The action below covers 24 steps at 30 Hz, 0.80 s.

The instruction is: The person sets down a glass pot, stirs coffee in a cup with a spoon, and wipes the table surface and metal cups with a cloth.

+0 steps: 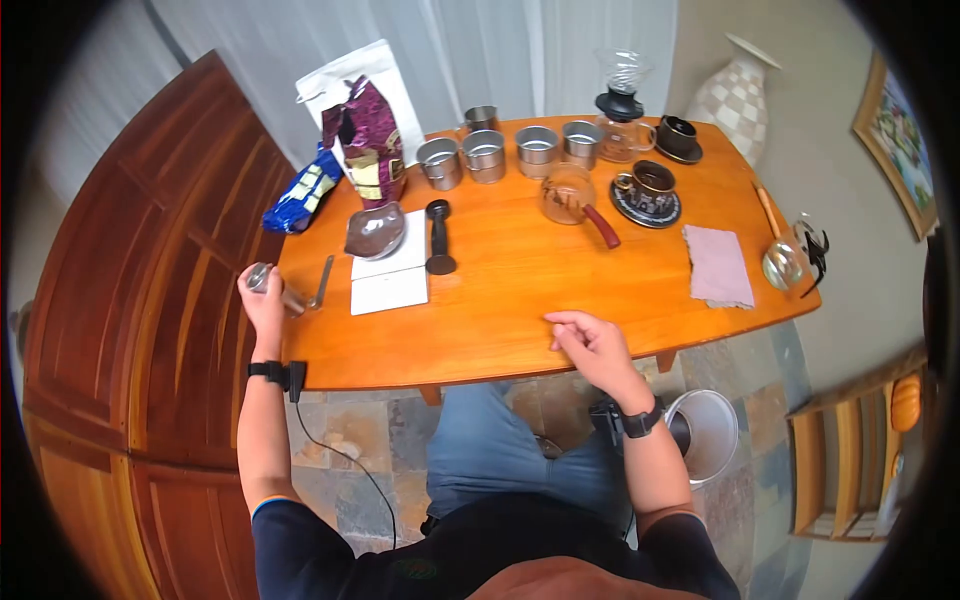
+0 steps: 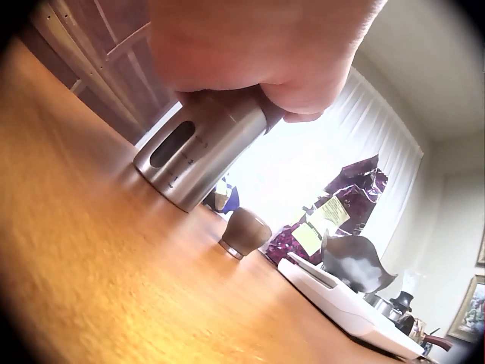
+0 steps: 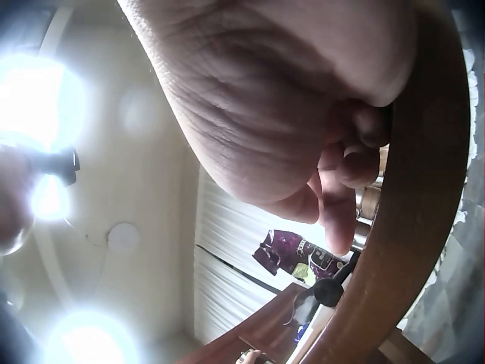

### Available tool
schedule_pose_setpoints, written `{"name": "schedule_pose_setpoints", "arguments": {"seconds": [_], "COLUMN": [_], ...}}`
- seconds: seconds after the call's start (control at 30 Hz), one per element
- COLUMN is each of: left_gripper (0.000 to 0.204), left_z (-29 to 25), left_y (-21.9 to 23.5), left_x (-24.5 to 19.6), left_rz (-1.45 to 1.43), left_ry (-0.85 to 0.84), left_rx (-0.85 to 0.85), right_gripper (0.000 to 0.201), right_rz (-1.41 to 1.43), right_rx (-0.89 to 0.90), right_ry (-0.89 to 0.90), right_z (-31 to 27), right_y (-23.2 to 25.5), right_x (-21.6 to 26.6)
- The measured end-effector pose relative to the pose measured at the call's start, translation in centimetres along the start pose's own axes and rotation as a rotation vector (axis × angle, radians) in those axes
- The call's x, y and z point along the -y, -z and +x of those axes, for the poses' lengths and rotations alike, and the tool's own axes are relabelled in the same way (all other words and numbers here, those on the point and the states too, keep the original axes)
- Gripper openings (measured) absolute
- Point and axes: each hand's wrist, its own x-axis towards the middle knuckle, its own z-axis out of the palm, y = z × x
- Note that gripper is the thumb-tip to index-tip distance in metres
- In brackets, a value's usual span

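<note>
At the table's left edge my left hand [image 1: 263, 305] grips a metal hand coffee grinder [image 2: 201, 148], a steel cylinder with a slot window and marks on its side. The grinder's lower end is close over the tabletop. Beside it lies the crank handle [image 1: 322, 282], whose brown knob [image 2: 245, 232] shows in the left wrist view. My right hand [image 1: 592, 348] is over the table's front edge, fingers loosely bent, holding nothing. Right of the crank, a white scale [image 1: 389, 292] bears a smoky, wavy-rimmed dish [image 1: 375, 234].
A black dumbbell-shaped tool [image 1: 439, 237] lies beside the scale. Behind stand a purple bag [image 1: 366, 140], a blue bag [image 1: 303, 190] and several metal cups [image 1: 484, 157]. Rightward are a red-handled glass pot [image 1: 567, 195], a dripper set [image 1: 622, 130], cups on saucers, a pink cloth [image 1: 718, 265] and a glass kettle [image 1: 783, 265].
</note>
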Motion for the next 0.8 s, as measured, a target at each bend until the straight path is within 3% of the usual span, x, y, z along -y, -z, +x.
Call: {"name": "schedule_pose_setpoints", "arguments": {"seconds": [0.8], "left_gripper": [0.041], "left_z": [-0.5], "left_y": [0.3], "left_x": [0.0], "left_rz": [-0.005], "left_ry": [0.018], "left_rx": [0.008], "right_gripper": [0.024], "right_rz": [-0.144], "right_rx": [-0.075], "right_ry": [0.013], "right_z": [-0.3], "right_y": [-0.4], "right_x": [0.8]}}
